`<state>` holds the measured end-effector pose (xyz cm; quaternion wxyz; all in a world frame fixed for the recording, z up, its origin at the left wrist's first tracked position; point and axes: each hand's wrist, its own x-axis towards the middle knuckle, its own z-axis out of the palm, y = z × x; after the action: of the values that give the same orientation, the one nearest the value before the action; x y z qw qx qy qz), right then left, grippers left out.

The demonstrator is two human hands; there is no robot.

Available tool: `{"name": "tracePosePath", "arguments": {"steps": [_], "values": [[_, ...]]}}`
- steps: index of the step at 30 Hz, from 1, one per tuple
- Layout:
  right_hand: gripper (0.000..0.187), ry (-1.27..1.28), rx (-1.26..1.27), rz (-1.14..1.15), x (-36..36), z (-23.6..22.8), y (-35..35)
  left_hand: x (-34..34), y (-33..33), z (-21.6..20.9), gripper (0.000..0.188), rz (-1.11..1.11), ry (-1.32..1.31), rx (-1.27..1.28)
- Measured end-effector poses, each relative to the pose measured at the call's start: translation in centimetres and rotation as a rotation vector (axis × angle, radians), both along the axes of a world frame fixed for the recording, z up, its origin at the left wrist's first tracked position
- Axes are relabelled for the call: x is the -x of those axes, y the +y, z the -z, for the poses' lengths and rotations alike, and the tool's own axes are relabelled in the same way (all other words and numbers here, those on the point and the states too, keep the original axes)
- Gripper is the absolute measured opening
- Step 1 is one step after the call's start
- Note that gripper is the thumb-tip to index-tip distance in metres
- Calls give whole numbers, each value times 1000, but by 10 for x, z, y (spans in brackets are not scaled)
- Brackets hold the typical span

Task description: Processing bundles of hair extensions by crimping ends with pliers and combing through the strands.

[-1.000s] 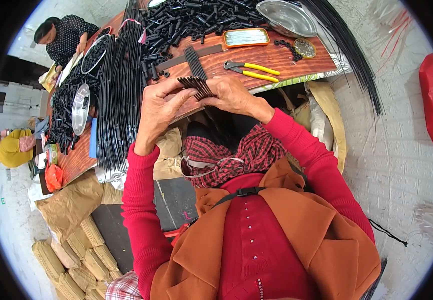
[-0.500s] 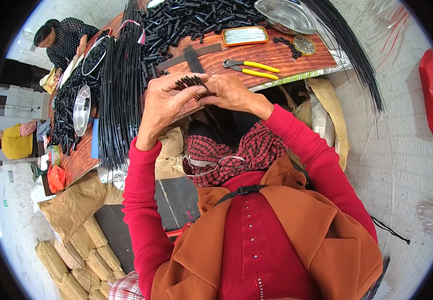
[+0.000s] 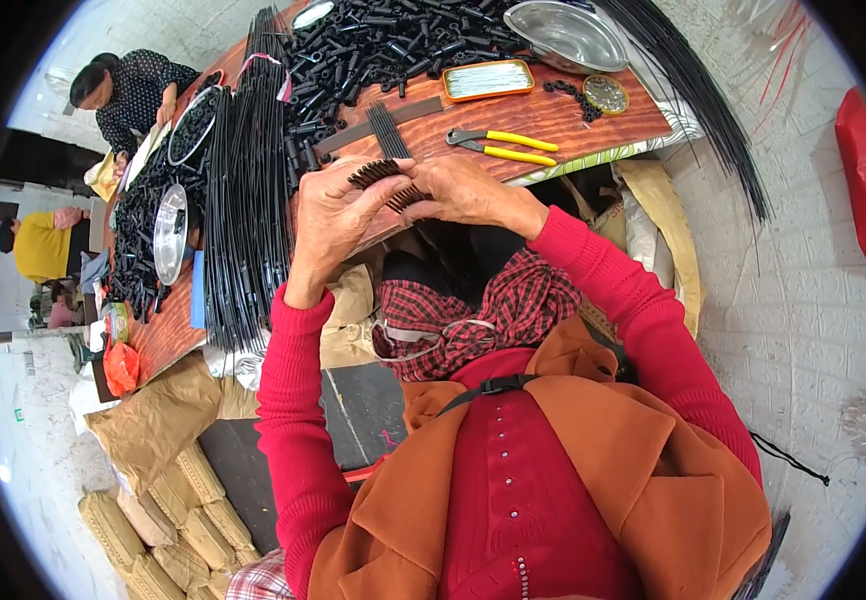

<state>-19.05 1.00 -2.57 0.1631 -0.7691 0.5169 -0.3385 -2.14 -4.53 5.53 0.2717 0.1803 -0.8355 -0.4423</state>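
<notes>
Both my hands meet over the near edge of the wooden table (image 3: 593, 120). My left hand (image 3: 338, 210) pinches a bunch of thin black rods (image 3: 387, 130) between thumb and fingers. From the other side my right hand (image 3: 468, 192) closes on the same bunch, its thumb against the rods. Their near ends fan out in a close row between the two thumbs, while the shafts run away over the tabletop. Some of the fingertips are hidden behind the rods.
Yellow-handled pliers (image 3: 503, 147) lie right of the rods, below a tray of thin pale pins (image 3: 489, 80). A metal bowl (image 3: 568, 38) sits farther back. Black tube pieces (image 3: 383, 45) cover the far table; a long rod bundle (image 3: 248, 200) lies left. Someone in dark dotted clothing (image 3: 143, 95) works far left.
The rod ends have spread into a more even row between my thumbs. Both hands stay nearly in place, and the view has shifted slightly.
</notes>
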Motion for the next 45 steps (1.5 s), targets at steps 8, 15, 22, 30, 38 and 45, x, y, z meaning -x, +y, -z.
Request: {"name": "tracePosePath", "arguments": {"steps": [8,15,22,30,38,45], "values": [[27,-71,106,18,22,-57,24,3,1,-1,15,-22,62,87],[22,-319,290,-1,9,-94,33,4,-3,2,16,-45,73,121],[12,-356,365,80,-1,-84,25,6,-1,1,14,-25,84,156],[11,-406,339,83,-1,-82,25,6,0,-1,14,-10,77,172],[11,-328,379,94,-4,-82,24,6,-1,1,13,-20,95,178],[11,-289,434,111,-7,-83,24,6,0,2,14,-46,88,160]]}}
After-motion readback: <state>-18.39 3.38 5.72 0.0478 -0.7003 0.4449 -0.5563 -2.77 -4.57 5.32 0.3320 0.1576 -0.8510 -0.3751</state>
